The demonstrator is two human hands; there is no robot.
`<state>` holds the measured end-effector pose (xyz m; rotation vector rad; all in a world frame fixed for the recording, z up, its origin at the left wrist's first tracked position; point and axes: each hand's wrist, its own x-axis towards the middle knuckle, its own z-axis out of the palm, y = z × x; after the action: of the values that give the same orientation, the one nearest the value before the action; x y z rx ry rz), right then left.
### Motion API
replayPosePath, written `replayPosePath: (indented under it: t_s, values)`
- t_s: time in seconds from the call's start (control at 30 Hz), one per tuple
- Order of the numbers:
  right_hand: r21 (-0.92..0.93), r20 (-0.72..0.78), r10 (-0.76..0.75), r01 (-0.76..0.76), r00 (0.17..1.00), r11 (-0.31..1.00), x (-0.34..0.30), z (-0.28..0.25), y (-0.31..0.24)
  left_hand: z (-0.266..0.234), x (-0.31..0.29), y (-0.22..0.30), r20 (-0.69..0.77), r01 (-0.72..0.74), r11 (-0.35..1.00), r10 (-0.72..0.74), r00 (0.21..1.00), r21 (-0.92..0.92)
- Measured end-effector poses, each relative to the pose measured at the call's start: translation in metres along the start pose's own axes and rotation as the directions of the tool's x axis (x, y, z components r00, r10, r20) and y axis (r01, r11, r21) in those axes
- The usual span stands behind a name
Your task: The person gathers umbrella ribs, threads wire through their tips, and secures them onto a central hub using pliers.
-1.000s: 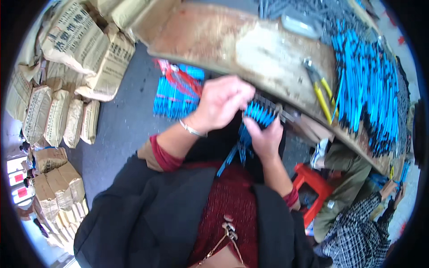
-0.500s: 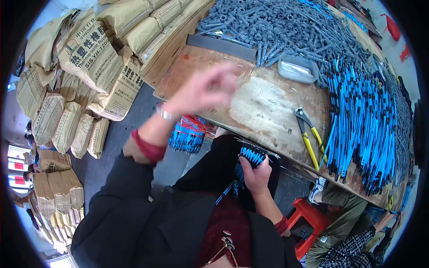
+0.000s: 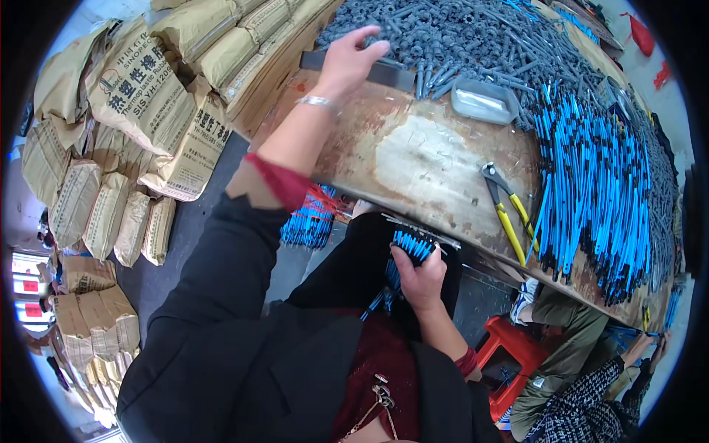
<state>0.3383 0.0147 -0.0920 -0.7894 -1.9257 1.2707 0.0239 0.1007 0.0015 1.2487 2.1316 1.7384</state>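
Note:
My left hand [image 3: 353,60] reaches over the far left part of the worktable [image 3: 354,140], just above a dark grey strip [image 3: 391,76] at the edge of a pile of grey plastic parts [image 3: 443,40]. Its thumb and forefinger are apart, and nothing shows between them; the other fingers are partly hidden. Low in front of my lap, my right hand [image 3: 422,279] is closed around a thick bundle of thin blue rods with black ends [image 3: 413,242]. Some of its rods hang below the grip.
Yellow-handled pincers [image 3: 509,210], a clear plastic box [image 3: 484,103] and a heap of blue-and-black rods [image 3: 591,192] lie on the table. Below its edge is a red-tied blue bundle [image 3: 306,221]. Paper sacks [image 3: 140,96] stand left; a red stool [image 3: 509,362] and another person's sleeve [image 3: 583,406] are right.
My left hand has moved away from me, from above the table's middle to the grey strip. The right hand keeps hold of the bundle. The whole view has shifted slightly.

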Motion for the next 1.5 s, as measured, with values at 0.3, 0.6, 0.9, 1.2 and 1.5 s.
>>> replayPosePath:
  t_s: [0.3,0.6,0.9,1.2,1.5]
  values:
    - [-0.026,-0.013,-0.016,0.016,1.000,1.000,-0.011,0.012,-0.007,-0.035,-0.193,0.043,0.497,0.619,0.295,-0.395,0.773,-0.728]
    - [0.014,0.034,0.062,-0.063,0.997,0.998,-0.016,0.009,-0.013,-0.029,-0.223,0.028,0.635,0.655,0.204,-0.161,0.756,-0.728]
    - [-0.002,0.040,0.067,-0.067,0.997,0.998,-0.014,0.007,-0.012,-0.034,-0.209,0.025,0.733,0.727,0.275,-0.102,0.673,-0.629]
    - [0.007,0.013,0.078,-0.078,0.997,0.997,-0.011,0.008,-0.015,-0.037,-0.200,0.025,0.759,0.721,0.329,-0.019,0.651,-0.610]
    - [-0.047,-0.028,0.048,-0.049,0.998,0.998,-0.008,0.011,-0.016,-0.027,-0.224,0.052,0.432,0.194,0.887,0.008,0.902,-0.420]
